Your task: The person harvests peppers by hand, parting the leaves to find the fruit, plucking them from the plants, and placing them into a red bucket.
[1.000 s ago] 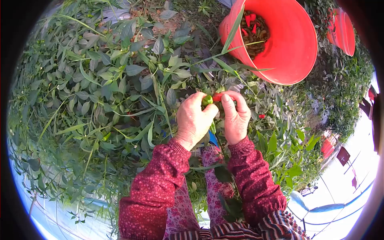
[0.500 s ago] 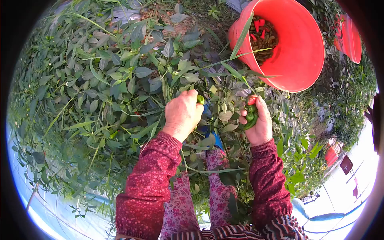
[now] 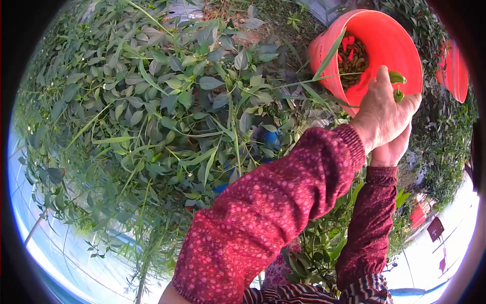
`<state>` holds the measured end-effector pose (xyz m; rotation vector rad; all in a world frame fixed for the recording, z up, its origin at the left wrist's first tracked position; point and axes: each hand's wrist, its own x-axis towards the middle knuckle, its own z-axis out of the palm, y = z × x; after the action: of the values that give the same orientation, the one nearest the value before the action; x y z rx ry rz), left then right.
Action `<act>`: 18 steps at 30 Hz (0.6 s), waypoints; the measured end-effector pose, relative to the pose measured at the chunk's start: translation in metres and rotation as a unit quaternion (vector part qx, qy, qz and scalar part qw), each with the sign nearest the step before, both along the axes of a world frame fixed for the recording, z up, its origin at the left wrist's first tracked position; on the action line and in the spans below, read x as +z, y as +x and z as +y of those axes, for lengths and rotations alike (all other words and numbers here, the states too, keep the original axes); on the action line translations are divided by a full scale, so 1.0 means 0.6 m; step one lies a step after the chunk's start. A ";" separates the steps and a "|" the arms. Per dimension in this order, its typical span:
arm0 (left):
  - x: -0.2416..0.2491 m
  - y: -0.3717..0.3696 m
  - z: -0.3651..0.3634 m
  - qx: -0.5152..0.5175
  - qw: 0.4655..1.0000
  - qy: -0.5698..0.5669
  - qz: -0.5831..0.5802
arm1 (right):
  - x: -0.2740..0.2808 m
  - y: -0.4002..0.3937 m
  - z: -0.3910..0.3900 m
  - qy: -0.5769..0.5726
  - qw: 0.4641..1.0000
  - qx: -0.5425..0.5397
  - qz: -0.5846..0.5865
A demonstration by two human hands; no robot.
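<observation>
My left hand reaches across to the red bucket, back of the hand facing me, overlapping its near rim. Two green peppers show between its thumb and extended fingers, in front of the bucket's inner wall. Directly beneath and behind it, my right hand comes up from below. The fingers of my right hand are mostly covered, and I cannot tell what they hold. Inside the bucket, several red peppers lie on a heap of duller green ones.
Dense pepper plants fill the left and middle, with long grass blades crossing the bucket's front. Another red bucket stands at the far right. Light-coloured sheeting borders the plants at lower left.
My left hand has swung from the plants to the bucket, crossing over my right hand. My right hand has moved rightward, and its peppers are now hidden. The view has shifted slightly.
</observation>
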<state>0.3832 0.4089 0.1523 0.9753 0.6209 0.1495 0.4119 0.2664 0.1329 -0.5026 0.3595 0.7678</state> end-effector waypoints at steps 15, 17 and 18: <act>-0.187 -0.298 0.245 0.268 0.926 -0.090 0.251 | -0.024 -0.165 0.158 -0.137 0.985 0.095 0.039; -0.205 -0.268 0.261 0.303 0.913 -0.104 0.253 | -0.020 -0.199 0.197 -0.166 0.975 0.134 0.056; -0.212 -0.254 0.272 0.296 0.904 -0.094 0.292 | -0.024 -0.215 0.212 -0.172 0.972 0.147 0.068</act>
<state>0.2310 0.5721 0.0254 0.6073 1.4573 0.3331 0.2828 0.3938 0.1186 -0.8452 0.5579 1.0374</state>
